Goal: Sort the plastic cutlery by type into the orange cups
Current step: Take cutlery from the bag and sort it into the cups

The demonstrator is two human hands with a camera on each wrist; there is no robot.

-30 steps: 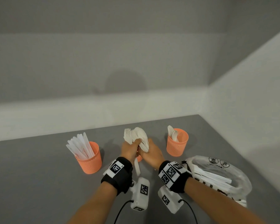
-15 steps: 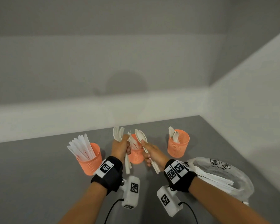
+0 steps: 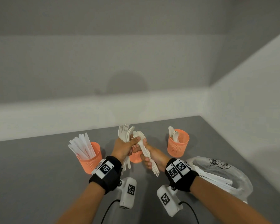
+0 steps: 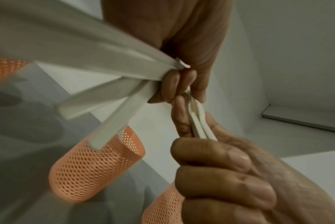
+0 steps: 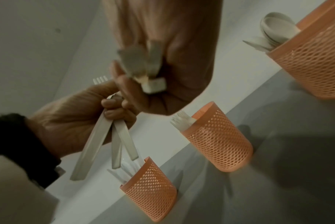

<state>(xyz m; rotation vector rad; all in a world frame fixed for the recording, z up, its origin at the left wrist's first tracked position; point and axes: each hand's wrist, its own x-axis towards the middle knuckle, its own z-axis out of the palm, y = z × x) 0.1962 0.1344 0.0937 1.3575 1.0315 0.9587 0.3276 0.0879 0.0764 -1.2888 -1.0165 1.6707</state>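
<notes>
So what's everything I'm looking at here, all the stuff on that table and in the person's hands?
knife cup: one, orange mesh, left on the table, full of white knives
fork cup: one, orange mesh, middle, mostly hidden behind the hands, white forks inside
spoon cup: one, orange mesh, right, a few white spoons inside
plastic bag: one, clear, printed, right of the right arm, white cutlery inside
table: one, grey
held forks: a white bunch, left hand
held spoons: a few, white, right hand
wrist cameras: two, white, below black wristbands
left hand: grips the forks
right hand: grips the spoons
</notes>
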